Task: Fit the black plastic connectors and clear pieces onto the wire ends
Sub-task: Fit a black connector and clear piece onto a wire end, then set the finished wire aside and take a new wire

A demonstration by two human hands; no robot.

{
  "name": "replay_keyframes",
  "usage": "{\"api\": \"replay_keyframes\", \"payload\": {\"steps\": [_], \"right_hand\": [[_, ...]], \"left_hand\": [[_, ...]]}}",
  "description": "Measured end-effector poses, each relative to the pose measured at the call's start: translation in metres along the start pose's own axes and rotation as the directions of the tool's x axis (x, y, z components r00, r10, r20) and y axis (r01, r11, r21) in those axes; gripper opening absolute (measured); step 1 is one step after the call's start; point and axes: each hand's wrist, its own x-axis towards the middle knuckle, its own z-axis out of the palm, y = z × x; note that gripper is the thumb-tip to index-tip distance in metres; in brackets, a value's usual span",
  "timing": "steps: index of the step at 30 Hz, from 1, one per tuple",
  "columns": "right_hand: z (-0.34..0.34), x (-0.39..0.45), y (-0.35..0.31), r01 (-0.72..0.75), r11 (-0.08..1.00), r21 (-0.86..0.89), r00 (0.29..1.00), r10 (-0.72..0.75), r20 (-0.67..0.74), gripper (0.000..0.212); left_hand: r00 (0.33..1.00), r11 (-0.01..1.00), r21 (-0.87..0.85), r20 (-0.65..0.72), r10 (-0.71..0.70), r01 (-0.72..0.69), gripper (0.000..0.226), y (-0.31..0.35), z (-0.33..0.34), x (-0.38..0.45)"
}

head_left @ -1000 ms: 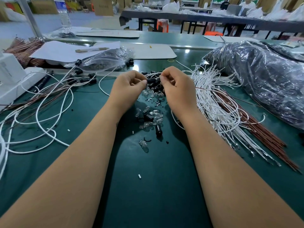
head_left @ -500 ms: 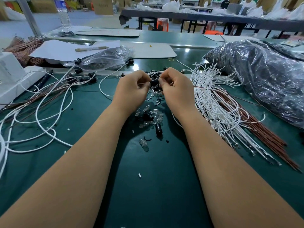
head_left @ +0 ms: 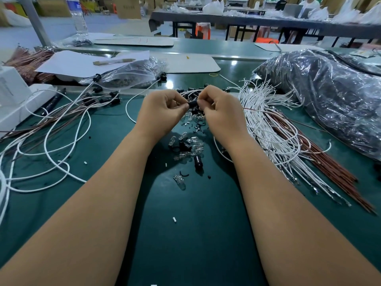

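**A:** What are the two hands doing above the green mat (head_left: pixel 195 234)?

**B:** The left hand (head_left: pixel 162 112) and right hand (head_left: pixel 221 112) meet knuckle to knuckle, fingers curled. Between them they pinch a black connector (head_left: pixel 192 104), the left fingertips on its left end, the right fingertips on its right end. A thin brown wire (head_left: pixel 259 110) runs out from the right hand toward the right.

**A:** And directly under the connector?

**B:** A loose pile of clear bulbs (head_left: pixel 193 144) and black plastic parts lies on the mat just nearer the camera than the hands. One black connector body (head_left: pixel 198 162) lies at the near edge of that pile, and a single clear bulb (head_left: pixel 179 181) sits apart, nearer still.

**A:** To either side of that pile?

**B:** Right of it, a thick bundle of white wires (head_left: pixel 272 137) fans out, with brown wires (head_left: pixel 329 168) lying along its far-right edge. Left of it, white wires loop across the mat, several ending in fitted black connectors (head_left: pixel 107 98).

**A:** Farther out?

**B:** Beyond the pile to the left lies a clear plastic bag (head_left: pixel 132 74), with white paper (head_left: pixel 82 62) behind it. Far right of the pile rests a large dark plastic bag (head_left: pixel 329 96). A water bottle (head_left: pixel 79 19) stands at the back left.
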Motion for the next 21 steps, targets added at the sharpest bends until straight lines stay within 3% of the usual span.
{"api": "replay_keyframes", "payload": {"steps": [5,11,16,21], "right_hand": [[-0.001,0.0,-0.002,0.033,0.999,0.032,0.999,-0.034,0.007,0.009],[0.004,-0.001,-0.006,0.028,1.0,0.006,0.999,-0.028,-0.039,0.009],[0.011,-0.003,-0.015,-0.047,0.995,0.093,0.996,0.054,-0.072,0.008],[0.014,-0.003,-0.016,-0.136,0.98,0.148,0.983,0.152,-0.104,0.007]], "left_hand": [[0.999,1.0,-0.012,-0.031,0.025,-0.025,0.007,-0.001,-0.001,0.0],[0.993,0.993,0.105,-0.102,0.063,-0.052,0.007,0.005,0.003,-0.004],[0.982,0.989,0.144,-0.181,0.056,-0.03,0.009,0.008,0.003,-0.003],[0.984,0.993,0.112,-0.168,0.058,-0.04,0.007,0.013,0.004,-0.005]]}}
